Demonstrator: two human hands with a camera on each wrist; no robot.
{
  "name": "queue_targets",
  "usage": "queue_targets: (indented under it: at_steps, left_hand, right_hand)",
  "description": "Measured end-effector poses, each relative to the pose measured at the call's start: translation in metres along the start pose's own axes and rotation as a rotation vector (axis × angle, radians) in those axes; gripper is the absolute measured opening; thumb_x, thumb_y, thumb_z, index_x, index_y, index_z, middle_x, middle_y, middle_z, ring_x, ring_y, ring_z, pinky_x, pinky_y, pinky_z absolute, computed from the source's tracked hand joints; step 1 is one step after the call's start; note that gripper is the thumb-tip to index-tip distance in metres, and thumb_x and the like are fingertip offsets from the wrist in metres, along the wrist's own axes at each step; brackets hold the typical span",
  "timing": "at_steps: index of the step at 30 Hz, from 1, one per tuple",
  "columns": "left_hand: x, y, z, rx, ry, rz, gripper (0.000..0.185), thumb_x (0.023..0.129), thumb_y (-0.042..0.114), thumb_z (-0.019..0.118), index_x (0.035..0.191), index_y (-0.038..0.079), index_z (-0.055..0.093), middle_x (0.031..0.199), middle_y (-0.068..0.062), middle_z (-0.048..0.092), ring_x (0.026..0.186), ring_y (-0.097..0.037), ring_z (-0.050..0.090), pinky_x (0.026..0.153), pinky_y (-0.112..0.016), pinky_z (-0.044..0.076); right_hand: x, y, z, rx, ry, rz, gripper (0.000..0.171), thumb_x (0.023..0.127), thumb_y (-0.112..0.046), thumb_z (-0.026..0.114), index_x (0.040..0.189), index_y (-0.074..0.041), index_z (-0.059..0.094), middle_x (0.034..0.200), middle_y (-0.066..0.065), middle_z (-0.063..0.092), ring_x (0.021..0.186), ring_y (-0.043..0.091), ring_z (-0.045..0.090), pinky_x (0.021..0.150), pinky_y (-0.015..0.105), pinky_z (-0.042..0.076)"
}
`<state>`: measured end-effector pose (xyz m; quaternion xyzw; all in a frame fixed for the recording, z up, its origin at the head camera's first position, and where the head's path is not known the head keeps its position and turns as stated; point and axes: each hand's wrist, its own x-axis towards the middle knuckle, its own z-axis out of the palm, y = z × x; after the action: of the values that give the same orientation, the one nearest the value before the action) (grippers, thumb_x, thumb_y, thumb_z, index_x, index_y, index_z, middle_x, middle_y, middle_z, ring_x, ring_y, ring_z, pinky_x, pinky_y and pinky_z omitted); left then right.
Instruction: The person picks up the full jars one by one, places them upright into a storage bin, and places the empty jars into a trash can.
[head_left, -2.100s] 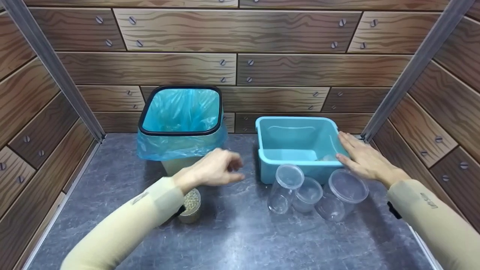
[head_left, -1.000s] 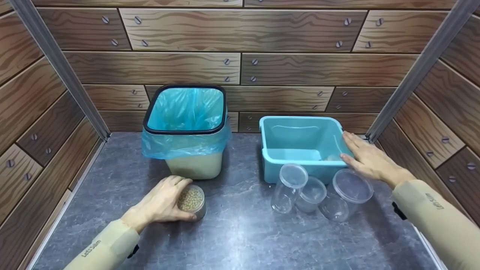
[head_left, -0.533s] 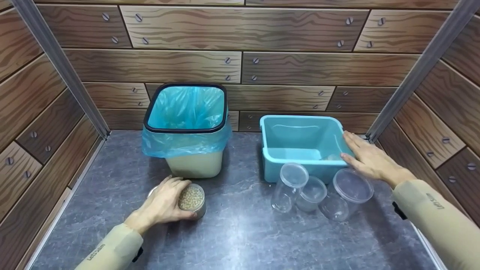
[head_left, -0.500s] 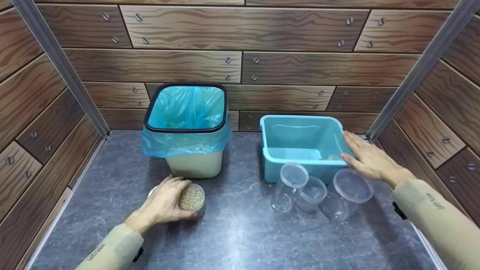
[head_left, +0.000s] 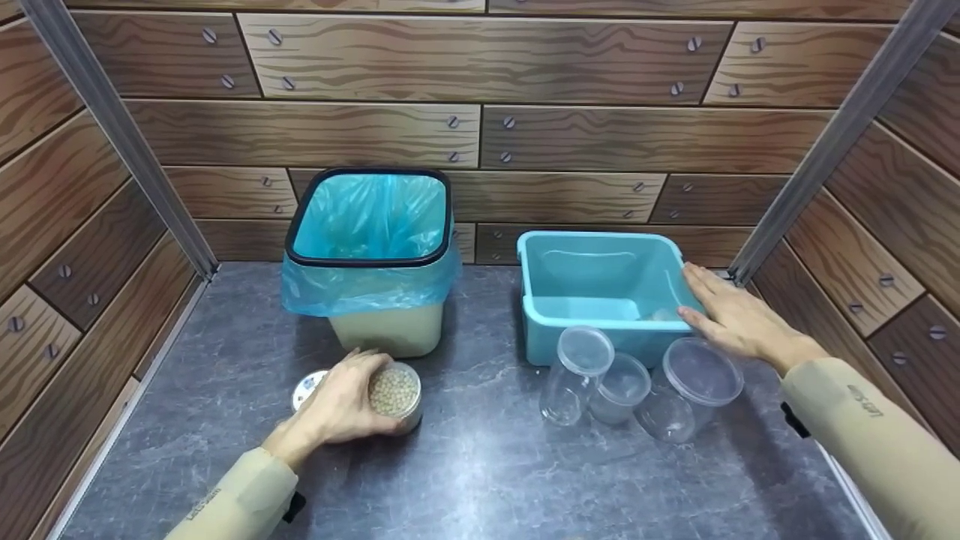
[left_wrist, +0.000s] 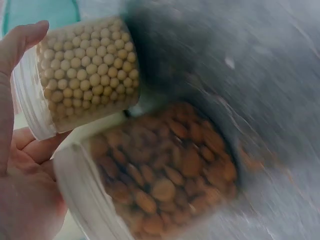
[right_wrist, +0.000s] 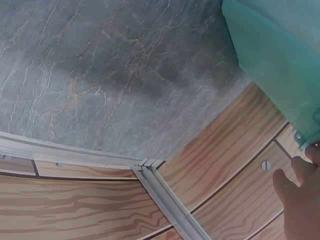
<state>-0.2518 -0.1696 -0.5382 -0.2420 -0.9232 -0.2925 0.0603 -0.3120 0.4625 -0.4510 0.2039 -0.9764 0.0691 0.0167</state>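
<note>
My left hand [head_left: 341,397] grips a clear jar of pale round beans [head_left: 396,391] from its left side, in front of the bag-lined bin. In the left wrist view, the thumb lies along the bean jar [left_wrist: 90,70] near its lid end. Close beside it is a jar of almonds [left_wrist: 165,170]; in the head view a round white patterned top [head_left: 306,386] shows there, partly covered by my hand. My right hand [head_left: 731,315], fingers straight, rests at the right rim of the light-blue tub [head_left: 577,326]. Several small clear pieces lie in the tub's near right corner.
A bin [head_left: 390,330] with a blue bag [head_left: 375,289] and black rim stands behind the bean jar. Before the tub stand a tall clear lidded jar [head_left: 574,382], a small one [head_left: 621,390] and a wide one [head_left: 697,382]. Wood-patterned walls [head_left: 480,60] enclose three sides.
My left hand came down from beside the bin, took hold of the bean jar and shifted it slightly right. More of the patterned top shows behind it. My right hand stays at the tub.
</note>
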Motion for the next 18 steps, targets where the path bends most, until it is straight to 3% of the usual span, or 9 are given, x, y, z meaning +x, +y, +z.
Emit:
queue_targets:
  at_steps: [5, 13, 18]
  left_hand:
    - [0.001, 0.016, -0.001, -0.156, 0.025, -0.117, 0.086, 0.063, 0.037, 0.104, 0.139, 0.013, 0.069, 0.128, -0.002, 0.077, 0.114, -0.02, 0.074, 0.105, -0.047, 0.062]
    - [0.006, 0.038, 0.007, -0.383, 0.085, -0.167, 0.082, 0.064, 0.031, 0.109, 0.137, 0.024, 0.071, 0.126, 0.006, 0.074, 0.111, -0.013, 0.072, 0.104, -0.036, 0.06]
    - [0.015, 0.054, 0.009, -0.466, 0.084, -0.143, 0.083, 0.065, 0.036, 0.11, 0.138, 0.026, 0.073, 0.126, 0.006, 0.074, 0.111, -0.013, 0.072, 0.103, -0.033, 0.06]
  right_hand:
    - [0.001, 0.0, -0.001, -0.005, 0.003, -0.001, 0.082, 0.119, -0.045, 0.049, 0.176, 0.006, 0.021, 0.184, 0.032, 0.022, 0.169, 0.058, 0.026, 0.134, 0.073, 0.028]
    - [0.001, -0.001, -0.001, -0.008, -0.006, 0.012, 0.083, 0.119, -0.047, 0.048, 0.177, 0.005, 0.019, 0.185, 0.031, 0.021, 0.17, 0.057, 0.025, 0.134, 0.073, 0.027]
    - [0.0, 0.0, 0.001, -0.003, -0.004, 0.014, 0.083, 0.119, -0.048, 0.048, 0.177, 0.004, 0.019, 0.185, 0.03, 0.021, 0.17, 0.056, 0.025, 0.134, 0.073, 0.027]
